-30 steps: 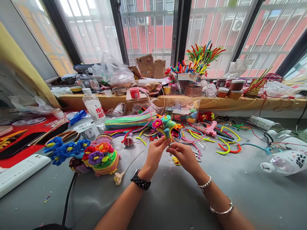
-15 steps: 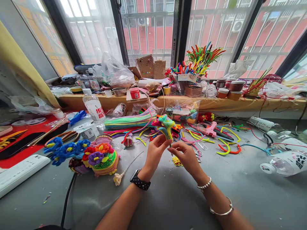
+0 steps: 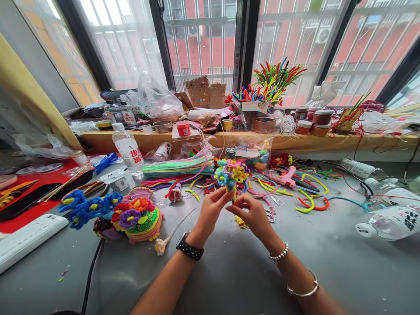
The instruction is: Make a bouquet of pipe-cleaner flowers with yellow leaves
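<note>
A small bouquet of pipe-cleaner flowers in yellow, pink and turquoise is held upright above the table. My left hand, with a watch on its wrist, is closed in a pinch around its yellow lower part. My right hand pinches at the bottom end of the same bouquet, fingertips close to the left ones. Behind my right hand a yellow fuzzy piece lies on the table, partly covered. Scissors rest just right of it.
Blue pipe-cleaner flowers and a colourful flowered piece stand to the left, near a pale single flower. Bundled pipe cleaners lie behind. A pink glue gun and a lying bottle are at the right.
The bouquet has turned in my fingers: its blossoms, seen from the side before, now face me with yellow and pink ones showing. Both hands stay in nearly the same place.
</note>
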Action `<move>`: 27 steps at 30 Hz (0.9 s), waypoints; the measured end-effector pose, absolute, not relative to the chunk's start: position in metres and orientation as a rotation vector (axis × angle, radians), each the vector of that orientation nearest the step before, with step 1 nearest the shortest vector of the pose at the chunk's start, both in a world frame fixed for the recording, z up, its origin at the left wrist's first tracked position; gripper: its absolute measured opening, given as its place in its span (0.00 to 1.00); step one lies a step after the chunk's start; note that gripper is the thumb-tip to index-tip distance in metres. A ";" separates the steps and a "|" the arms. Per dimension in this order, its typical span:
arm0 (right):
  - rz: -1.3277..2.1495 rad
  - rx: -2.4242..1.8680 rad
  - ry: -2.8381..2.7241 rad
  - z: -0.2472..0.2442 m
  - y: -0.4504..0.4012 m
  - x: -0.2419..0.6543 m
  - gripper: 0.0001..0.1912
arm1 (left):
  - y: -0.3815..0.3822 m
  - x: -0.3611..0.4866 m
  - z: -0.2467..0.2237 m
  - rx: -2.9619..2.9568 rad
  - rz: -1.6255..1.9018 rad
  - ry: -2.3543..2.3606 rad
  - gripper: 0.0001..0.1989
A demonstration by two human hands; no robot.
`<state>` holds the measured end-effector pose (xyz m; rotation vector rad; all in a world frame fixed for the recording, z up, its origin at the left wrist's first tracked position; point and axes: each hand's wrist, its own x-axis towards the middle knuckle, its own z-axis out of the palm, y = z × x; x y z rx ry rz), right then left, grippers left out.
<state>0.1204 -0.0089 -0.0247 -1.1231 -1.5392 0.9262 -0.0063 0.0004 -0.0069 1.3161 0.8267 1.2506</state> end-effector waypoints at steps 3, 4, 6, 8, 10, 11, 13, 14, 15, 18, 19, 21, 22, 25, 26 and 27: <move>1.015 -1.087 -1.553 -0.023 -0.008 0.122 0.13 | 0.001 -0.007 -0.007 1.262 1.257 0.799 0.12; 1.044 -1.072 -1.563 -0.022 -0.008 0.122 0.12 | 0.001 -0.007 -0.007 1.237 1.264 0.796 0.12; 1.084 -1.054 -1.586 -0.021 -0.009 0.122 0.13 | 0.001 -0.007 -0.007 1.182 1.285 0.790 0.11; 1.088 -1.049 -1.613 -0.019 -0.010 0.122 0.14 | 0.001 -0.006 -0.006 1.122 1.321 0.781 0.11; 1.072 -1.043 -1.643 -0.018 -0.011 0.122 0.15 | 0.001 -0.005 -0.005 1.074 1.344 0.781 0.11; 1.062 -1.039 -1.656 -0.018 -0.011 0.122 0.15 | 0.001 -0.004 -0.005 1.059 1.344 0.790 0.12; 1.037 -1.044 -1.672 -0.019 -0.011 0.121 0.16 | 0.001 -0.003 -0.004 1.049 1.333 0.816 0.12; 1.025 -1.054 -1.674 -0.020 -0.011 0.121 0.16 | 0.001 -0.003 -0.005 1.051 1.329 0.828 0.11; 1.013 -1.065 -1.672 -0.020 -0.011 0.121 0.16 | 0.001 -0.002 -0.005 1.053 1.330 0.838 0.11; 0.996 -1.071 -1.655 -0.023 -0.010 0.120 0.16 | 0.001 -0.001 -0.007 1.063 1.332 0.852 0.11; 0.998 -1.070 -1.649 -0.023 -0.010 0.120 0.16 | 0.001 -0.001 -0.008 1.069 1.331 0.859 0.11; 0.998 -1.072 -1.642 -0.025 -0.010 0.119 0.16 | 0.002 0.000 -0.010 1.095 1.323 0.876 0.12; 0.992 -1.075 -1.641 -0.025 -0.010 0.119 0.16 | 0.002 0.000 -0.010 1.114 1.321 0.884 0.12; 0.957 -1.079 -1.637 -0.027 -0.009 0.119 0.16 | 0.003 0.000 -0.012 1.170 1.324 0.899 0.12; 0.947 -1.077 -1.636 -0.028 -0.009 0.119 0.16 | 0.003 0.000 -0.013 1.186 1.327 0.902 0.12; 0.940 -1.076 -1.635 -0.028 -0.009 0.119 0.16 | 0.003 0.000 -0.013 1.204 1.330 0.906 0.12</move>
